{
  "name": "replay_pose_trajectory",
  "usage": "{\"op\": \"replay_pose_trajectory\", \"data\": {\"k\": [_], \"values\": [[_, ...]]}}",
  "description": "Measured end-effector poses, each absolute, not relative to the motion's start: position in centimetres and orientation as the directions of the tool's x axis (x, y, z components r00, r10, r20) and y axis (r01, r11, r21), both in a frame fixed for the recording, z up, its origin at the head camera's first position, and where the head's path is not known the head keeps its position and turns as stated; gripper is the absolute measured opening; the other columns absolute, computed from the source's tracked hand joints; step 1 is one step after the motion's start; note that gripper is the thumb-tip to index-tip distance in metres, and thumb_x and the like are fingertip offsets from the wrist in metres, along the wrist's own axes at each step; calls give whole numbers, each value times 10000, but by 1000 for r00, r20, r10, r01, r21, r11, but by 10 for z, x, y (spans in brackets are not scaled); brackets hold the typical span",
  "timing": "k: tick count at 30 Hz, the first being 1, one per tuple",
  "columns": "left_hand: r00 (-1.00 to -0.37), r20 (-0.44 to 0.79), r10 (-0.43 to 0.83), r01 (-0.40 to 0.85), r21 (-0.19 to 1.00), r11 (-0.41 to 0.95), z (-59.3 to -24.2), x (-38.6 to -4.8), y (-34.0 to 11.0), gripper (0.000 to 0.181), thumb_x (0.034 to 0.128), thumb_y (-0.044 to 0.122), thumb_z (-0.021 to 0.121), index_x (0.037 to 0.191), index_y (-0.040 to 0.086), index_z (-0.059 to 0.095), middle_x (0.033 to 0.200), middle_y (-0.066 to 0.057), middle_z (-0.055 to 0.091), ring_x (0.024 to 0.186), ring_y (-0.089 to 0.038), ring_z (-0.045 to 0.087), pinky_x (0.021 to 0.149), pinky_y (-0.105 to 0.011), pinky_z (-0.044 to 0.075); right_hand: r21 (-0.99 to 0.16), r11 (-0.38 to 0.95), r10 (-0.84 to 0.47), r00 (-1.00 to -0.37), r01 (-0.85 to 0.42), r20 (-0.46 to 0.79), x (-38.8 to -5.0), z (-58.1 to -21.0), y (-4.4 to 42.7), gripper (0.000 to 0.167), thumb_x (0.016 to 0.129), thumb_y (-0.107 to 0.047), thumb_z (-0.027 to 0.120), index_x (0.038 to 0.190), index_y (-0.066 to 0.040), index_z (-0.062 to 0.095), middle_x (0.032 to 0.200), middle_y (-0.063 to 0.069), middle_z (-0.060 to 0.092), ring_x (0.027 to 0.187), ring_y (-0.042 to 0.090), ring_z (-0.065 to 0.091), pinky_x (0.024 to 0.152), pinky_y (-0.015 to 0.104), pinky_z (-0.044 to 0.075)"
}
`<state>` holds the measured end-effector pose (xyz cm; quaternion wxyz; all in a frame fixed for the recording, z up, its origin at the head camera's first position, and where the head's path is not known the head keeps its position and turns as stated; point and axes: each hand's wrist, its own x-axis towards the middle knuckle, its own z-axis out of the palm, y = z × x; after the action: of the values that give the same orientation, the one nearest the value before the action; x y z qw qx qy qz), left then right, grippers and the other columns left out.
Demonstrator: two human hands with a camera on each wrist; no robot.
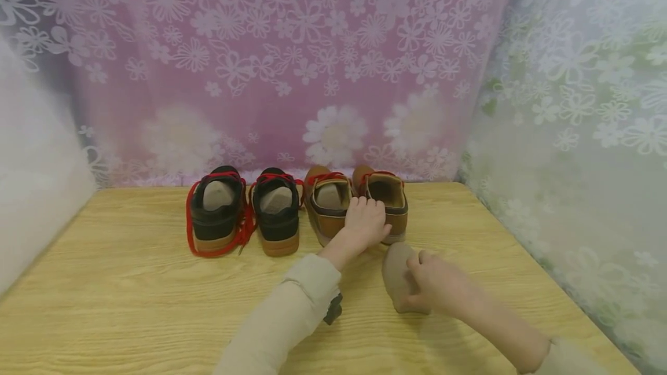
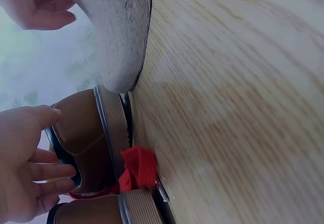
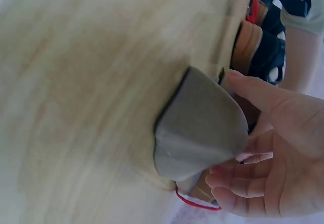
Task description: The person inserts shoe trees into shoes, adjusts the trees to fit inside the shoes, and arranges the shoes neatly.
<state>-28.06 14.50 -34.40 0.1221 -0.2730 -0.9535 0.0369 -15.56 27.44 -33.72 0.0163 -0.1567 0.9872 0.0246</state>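
A grey moulded shoe insert [image 1: 397,274] stands on the table behind the brown shoes. My right hand [image 1: 443,285] is at its side; in the right wrist view, thumb and fingers lie spread around the insert [image 3: 202,125], with a gap before the palm. My left hand [image 1: 366,221] is at the heels of the brown pair. Its fingers [image 2: 55,172] are loosely extended beside the heel of one brown shoe [image 2: 83,138], with no clear grip. The right brown shoe [image 1: 398,221] shows a hollow opening; the left brown shoe [image 1: 329,221] has an insert [image 1: 329,195] inside.
Two black shoes with red laces, the left one [image 1: 216,224] and the right one [image 1: 278,233], stand left of the brown pair, each with a grey insert inside. Flowered curtains [image 1: 286,74] hang behind and right of the wooden table [image 1: 130,305].
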Motion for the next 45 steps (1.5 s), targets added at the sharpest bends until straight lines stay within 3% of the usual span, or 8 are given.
{"op": "replay_pose_trajectory", "data": {"k": [7,18,25,32,38,45], "values": [[-827,205,524,503,-145,852,-345,-283,148,454,895,549,480,1038,129,569,991,-1,586,915,-193,518,823,-321,357,130,936,-337,-939,-326,72,-148,-353,268,594,582,-452,816,876,-24,527,818,102,429,681,255,488,509,397,448],[-827,187,530,514,-130,848,-343,-284,148,427,902,534,483,1011,134,586,970,0,577,907,-194,510,832,-325,359,155,940,-325,-936,-305,132,-144,-364,265,611,568,-428,825,874,-4,510,784,94,388,653,247,439,459,355,415],[-818,185,545,531,-123,838,-342,-285,146,438,912,518,472,1078,134,602,1003,-5,580,953,-197,513,845,-329,363,203,934,-335,-918,-294,211,-140,-369,267,671,551,-456,843,886,20,510,743,83,376,560,190,379,427,282,375],[-808,189,557,546,-114,830,-340,-286,144,429,917,500,474,1076,129,619,1017,-11,584,966,-198,507,847,-329,361,208,941,-318,-907,-267,276,-140,-372,266,629,540,-426,836,809,-8,451,729,93,373,550,205,382,411,302,379],[-804,194,563,551,-114,827,-340,-286,143,420,916,495,479,1051,126,626,997,-9,584,935,-191,508,821,-321,364,182,947,-309,-910,-266,275,-139,-371,265,605,543,-375,835,845,10,479,740,98,385,578,224,404,431,312,399],[-795,216,567,555,-119,823,-341,-286,143,394,912,486,493,988,125,631,944,-8,579,891,-189,514,778,-311,362,250,919,-376,-870,-305,318,-140,-373,266,596,543,-372,833,842,0,477,725,85,367,564,202,387,413,275,373]]}}
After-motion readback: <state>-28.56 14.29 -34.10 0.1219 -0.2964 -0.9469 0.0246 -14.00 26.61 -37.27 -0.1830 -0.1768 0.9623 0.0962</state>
